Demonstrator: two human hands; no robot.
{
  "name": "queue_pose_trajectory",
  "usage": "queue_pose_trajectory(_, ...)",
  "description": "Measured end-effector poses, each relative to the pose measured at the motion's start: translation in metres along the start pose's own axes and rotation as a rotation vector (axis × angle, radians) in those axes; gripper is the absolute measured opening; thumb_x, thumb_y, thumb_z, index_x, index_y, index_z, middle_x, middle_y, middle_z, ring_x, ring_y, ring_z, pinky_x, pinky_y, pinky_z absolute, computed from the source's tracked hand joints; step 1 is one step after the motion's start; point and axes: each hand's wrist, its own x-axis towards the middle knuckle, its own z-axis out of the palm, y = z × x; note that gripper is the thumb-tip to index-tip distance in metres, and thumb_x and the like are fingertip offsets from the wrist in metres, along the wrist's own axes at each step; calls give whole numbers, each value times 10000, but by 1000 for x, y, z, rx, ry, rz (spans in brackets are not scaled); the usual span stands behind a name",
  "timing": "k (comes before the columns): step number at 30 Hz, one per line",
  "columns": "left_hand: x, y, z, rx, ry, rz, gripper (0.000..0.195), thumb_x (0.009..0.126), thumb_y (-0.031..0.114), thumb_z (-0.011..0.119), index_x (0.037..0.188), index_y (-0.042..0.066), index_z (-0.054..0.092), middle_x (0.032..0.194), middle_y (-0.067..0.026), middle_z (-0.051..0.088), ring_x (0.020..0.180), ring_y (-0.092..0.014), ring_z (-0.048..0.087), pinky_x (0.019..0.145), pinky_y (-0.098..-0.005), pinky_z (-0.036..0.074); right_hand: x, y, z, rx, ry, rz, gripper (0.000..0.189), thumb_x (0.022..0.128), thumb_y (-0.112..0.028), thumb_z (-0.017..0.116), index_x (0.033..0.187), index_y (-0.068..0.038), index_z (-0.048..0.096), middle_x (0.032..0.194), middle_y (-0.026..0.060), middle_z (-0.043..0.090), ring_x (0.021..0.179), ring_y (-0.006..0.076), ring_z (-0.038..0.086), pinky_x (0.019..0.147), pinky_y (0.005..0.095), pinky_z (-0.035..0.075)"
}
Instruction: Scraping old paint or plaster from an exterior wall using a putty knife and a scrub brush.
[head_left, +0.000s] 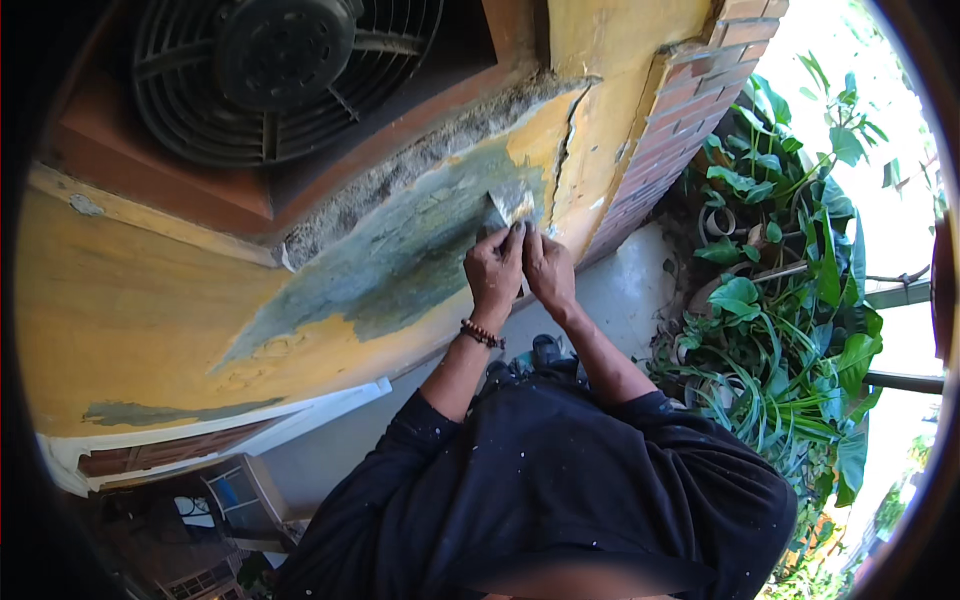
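Note:
My left hand (492, 268) and my right hand (549, 271) are close together in front of a yellow painted wall (172, 300). Between their fingertips they grip a scraper with a flat metal blade (513, 201), its blade up against the wall; the fingers hide most of its handle. Around the blade the paint is gone and a grey-green patch (390, 247) shows. A rough strip of bare masonry (420, 161) runs along the patch's upper edge. A long crack (564, 150) splits the yellow surface beyond the blade. Beaded bracelets circle my left wrist.
A black round fan grille (285, 142) sits in a reddish-brown recess above the patch. Brick facing (675, 112) edges the wall at right, with dense leafy plants (780, 352) beside it. Below left are a white ledge (322, 409) and furniture (244, 487). My feet stand on pale floor (622, 292).

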Motion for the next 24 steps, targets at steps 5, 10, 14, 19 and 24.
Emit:
queue_pose_trajectory(5,-3,5,1,-169,-7,-16,331,988,296,727,885,-19,726,696,-224,646,526,-285,540,558,-395,455,0,-23,-12,64,-33,60,599,1095,-489,455,999,48,702,835,329,655,801,467,707,724,482,533)
queue_pose_trajectory(10,-8,-2,3,41,73,61,337,993,322,714,909,-4,734,692,-233,632,527,-301,533,558,-400,456,2,3,0,54,0,45,578,1086,-461,476,987,65,693,826,354,626,766,471,689,719,502,519)
queue_pose_trajectory(14,-4,-10,3,18,15,-24,326,988,324,726,916,7,742,665,-190,645,551,-276,597,573,-377,472,1,6,-1,58,-14,12,614,1089,-480,478,980,82,701,763,316,648,701,324,683,699,462,523)
queue_pose_trajectory(19,1,21,5,-68,-2,-4,371,987,296,737,817,-28,673,622,-165,616,537,-161,539,537,-364,425,19,-6,-18,96,-79,73,631,1100,-493,472,987,82,706,729,272,662,694,241,654,710,445,523)
queue_pose_trajectory(24,-6,-2,10,-78,68,2,353,994,288,740,861,-36,697,602,-134,598,559,-103,433,533,-339,410,3,-1,-7,51,4,33,624,1100,-503,464,1005,64,706,715,255,661,666,250,642,692,437,519)
